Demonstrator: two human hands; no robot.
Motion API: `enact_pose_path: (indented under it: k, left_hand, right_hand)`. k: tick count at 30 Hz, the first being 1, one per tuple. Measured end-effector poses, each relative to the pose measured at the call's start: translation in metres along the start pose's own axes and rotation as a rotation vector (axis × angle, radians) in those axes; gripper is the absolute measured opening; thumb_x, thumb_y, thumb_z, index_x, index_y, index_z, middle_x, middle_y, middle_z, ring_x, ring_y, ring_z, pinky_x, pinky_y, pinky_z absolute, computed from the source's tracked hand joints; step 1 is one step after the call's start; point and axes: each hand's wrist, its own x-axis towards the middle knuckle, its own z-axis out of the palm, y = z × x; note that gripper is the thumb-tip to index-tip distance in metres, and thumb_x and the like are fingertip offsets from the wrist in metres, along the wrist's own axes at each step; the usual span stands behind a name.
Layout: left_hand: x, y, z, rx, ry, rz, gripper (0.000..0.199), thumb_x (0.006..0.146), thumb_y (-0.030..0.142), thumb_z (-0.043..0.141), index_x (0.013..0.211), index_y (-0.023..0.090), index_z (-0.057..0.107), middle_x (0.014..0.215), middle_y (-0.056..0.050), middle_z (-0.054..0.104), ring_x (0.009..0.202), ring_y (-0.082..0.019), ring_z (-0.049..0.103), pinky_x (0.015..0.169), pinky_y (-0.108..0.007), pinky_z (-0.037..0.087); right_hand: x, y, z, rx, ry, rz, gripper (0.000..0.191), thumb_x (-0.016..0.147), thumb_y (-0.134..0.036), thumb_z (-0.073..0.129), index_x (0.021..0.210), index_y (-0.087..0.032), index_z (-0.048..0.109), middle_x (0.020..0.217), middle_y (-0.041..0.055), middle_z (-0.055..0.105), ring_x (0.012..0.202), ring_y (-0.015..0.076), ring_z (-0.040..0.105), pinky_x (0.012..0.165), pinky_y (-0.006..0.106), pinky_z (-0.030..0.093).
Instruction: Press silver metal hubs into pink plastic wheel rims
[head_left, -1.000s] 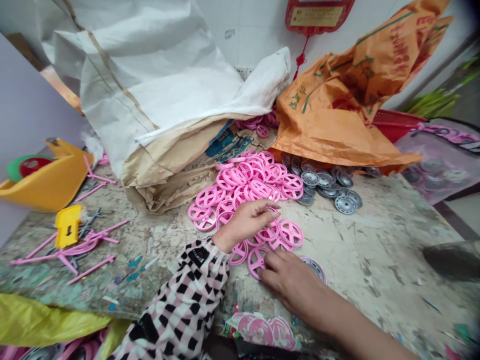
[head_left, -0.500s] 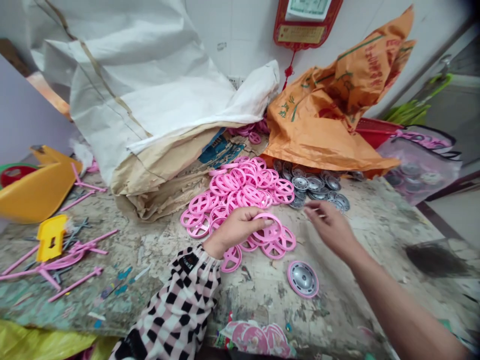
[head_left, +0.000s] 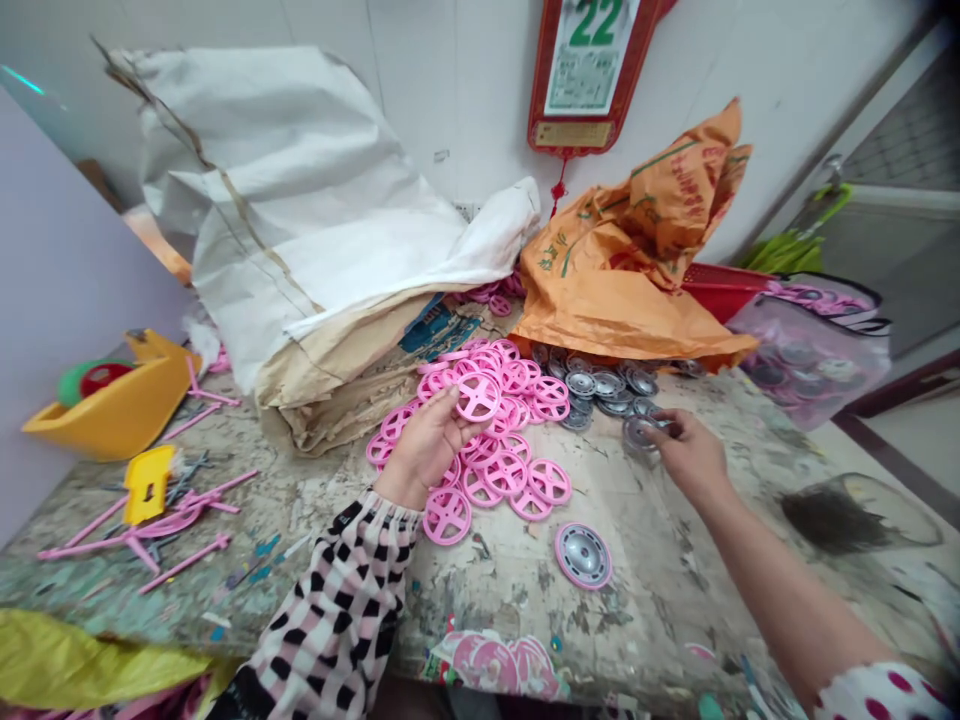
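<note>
My left hand [head_left: 426,448], in a checked sleeve, holds a pink toy wheel rim [head_left: 478,398] between thumb and fingers, raised over a heap of similar pink rims [head_left: 511,472]. At the right, my right hand [head_left: 694,455] pinches a grey hubcap disc [head_left: 639,432] by its edge. Several more grey discs [head_left: 609,384] lie just behind it, at the mouth of an orange sack. Nearer to me on the tabletop rests a pink rim with a grey disc set in it [head_left: 583,556], apart from both hands.
A big white sack [head_left: 300,200] and the orange sack [head_left: 630,270] stand at the back. Pink rods [head_left: 184,565], a yellow plate [head_left: 148,485] and a yellow bin [head_left: 120,410] are at left. A mesh bag [head_left: 814,350] sits at right; stickers [head_left: 499,662] lie along the front edge.
My right hand has gone from empty to gripping a grey disc, moving slightly right. My left hand has shifted left and up with the pink rim, now turned face-on. The view has tilted upward.
</note>
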Motion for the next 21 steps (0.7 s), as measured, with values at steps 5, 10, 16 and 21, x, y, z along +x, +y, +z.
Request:
enact_pose_path:
  k: [5, 10, 16, 21]
  left_hand:
    - [-0.033, -0.022, 0.02, 0.042, -0.027, -0.143, 0.014, 0.084, 0.022, 0.063, 0.093, 0.013, 0.057, 0.086, -0.005, 0.065, 0.075, -0.015, 0.064, 0.077, -0.036, 0.057]
    - [-0.078, -0.06, 0.036, 0.072, -0.101, -0.201, 0.029, 0.077, 0.029, 0.071, 0.099, 0.017, 0.057, 0.095, -0.005, 0.065, 0.081, -0.015, 0.065, 0.074, -0.032, 0.057]
    - [-0.116, -0.082, 0.044, 0.174, -0.077, -0.209, 0.04, 0.068, 0.034, 0.078, 0.094, 0.019, 0.052, 0.091, -0.002, 0.063, 0.075, -0.013, 0.063, 0.069, -0.029, 0.056]
    - [-0.128, -0.094, 0.055, 0.359, -0.088, -0.149, 0.036, 0.073, 0.039, 0.072, 0.095, 0.019, 0.053, 0.096, -0.002, 0.06, 0.078, -0.012, 0.062, 0.067, -0.027, 0.056]
  right_hand:
    - [-0.089, -0.07, 0.0, 0.74, -0.163, -0.211, 0.037, 0.071, -0.046, 0.067, 0.097, -0.02, 0.058, 0.077, 0.0006, 0.058, 0.066, 0.0143, 0.051, 0.059, 0.027, 0.043]
    - [-0.155, -0.079, 0.011, 0.575, -0.147, -0.476, 0.021, 0.083, -0.037, 0.057, 0.094, -0.02, 0.062, 0.09, 0.0052, 0.054, 0.083, 0.0172, 0.053, 0.075, 0.032, 0.046]
    - [-0.173, -0.046, -0.001, 0.519, -0.333, -0.438, 0.039, 0.082, -0.038, 0.058, 0.117, -0.02, 0.052, 0.099, 0.006, 0.058, 0.08, 0.0164, 0.055, 0.072, 0.031, 0.047]
    - [-0.18, -0.037, -0.02, 0.447, -0.403, -0.424, 0.029, 0.082, -0.035, 0.055, 0.108, -0.02, 0.058, 0.093, 0.0044, 0.064, 0.082, 0.018, 0.057, 0.077, 0.033, 0.045]
